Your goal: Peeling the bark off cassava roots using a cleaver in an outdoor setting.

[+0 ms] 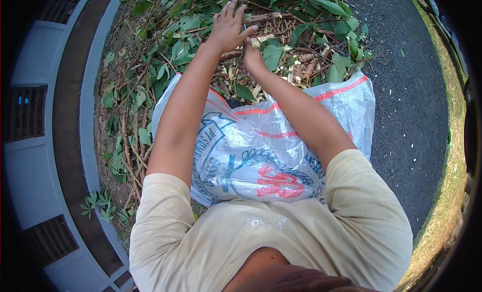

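My left hand (228,30) is stretched out over the heap of cut stems and leaves, palm down with its fingers apart. Close beside it, my right hand (253,62) is closed with the thumb on top. A thin bright edge, seemingly of a bladed tool (244,27), shows just beyond that thumb; its handle is hidden in the hand. Around both hands lie chopped stem pieces (301,67), pale wood chips and a broad green leaf (272,57). A thicker brown stem (263,17) runs crosswise past my left fingertips.
A white woven plastic sack (241,160) with red stripes and printing covers my lap. Leafy stems (131,148) lie along the left, beside a concrete kerb (84,115) and a drain channel (67,115). To the right is an asphalt road (406,122) with a grass verge (453,171).
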### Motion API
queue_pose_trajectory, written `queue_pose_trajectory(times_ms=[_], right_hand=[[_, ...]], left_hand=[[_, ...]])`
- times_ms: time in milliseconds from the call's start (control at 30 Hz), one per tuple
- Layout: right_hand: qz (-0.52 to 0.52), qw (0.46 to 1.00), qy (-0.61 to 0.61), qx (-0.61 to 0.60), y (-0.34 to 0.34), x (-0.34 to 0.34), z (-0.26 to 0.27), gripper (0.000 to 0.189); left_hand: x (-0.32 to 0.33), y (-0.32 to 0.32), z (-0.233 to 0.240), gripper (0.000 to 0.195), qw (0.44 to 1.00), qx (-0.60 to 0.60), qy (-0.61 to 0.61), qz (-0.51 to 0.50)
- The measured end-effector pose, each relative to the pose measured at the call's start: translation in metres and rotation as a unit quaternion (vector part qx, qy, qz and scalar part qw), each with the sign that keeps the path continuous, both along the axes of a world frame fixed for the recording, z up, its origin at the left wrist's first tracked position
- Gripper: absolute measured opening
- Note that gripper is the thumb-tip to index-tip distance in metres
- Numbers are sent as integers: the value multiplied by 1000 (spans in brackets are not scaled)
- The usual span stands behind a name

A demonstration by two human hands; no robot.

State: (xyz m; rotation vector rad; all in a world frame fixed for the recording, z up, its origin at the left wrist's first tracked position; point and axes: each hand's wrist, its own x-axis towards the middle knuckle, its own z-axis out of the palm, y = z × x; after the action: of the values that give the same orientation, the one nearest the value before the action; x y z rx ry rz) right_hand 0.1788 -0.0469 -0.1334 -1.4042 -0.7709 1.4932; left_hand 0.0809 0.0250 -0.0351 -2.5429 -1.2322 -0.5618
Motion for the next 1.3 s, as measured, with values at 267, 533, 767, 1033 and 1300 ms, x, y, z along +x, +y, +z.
queue_pose_trajectory(times_ms=[267, 533, 767, 1033, 1300], right_hand=[[26, 987, -140, 72, 6, -10, -3, 73], [55, 987, -142, 43, 2, -7, -18, 72], [85, 992, -66, -69, -14, -18, -8, 72], [12, 988, -138, 68, -13, -17, -1, 66], [88, 974, -202, 57, -11, -27, -42, 69]], left_hand=[[-29, 7, 14, 31, 986, -95, -140, 15], [-3, -6, -9, 100, 933, -272, -208, 107], [-22, 7, -19, 69, 966, -135, -215, 40], [-8, -11, 2, 35, 950, -140, -276, 51], [4, -8, -12, 64, 965, -97, -230, 83]])
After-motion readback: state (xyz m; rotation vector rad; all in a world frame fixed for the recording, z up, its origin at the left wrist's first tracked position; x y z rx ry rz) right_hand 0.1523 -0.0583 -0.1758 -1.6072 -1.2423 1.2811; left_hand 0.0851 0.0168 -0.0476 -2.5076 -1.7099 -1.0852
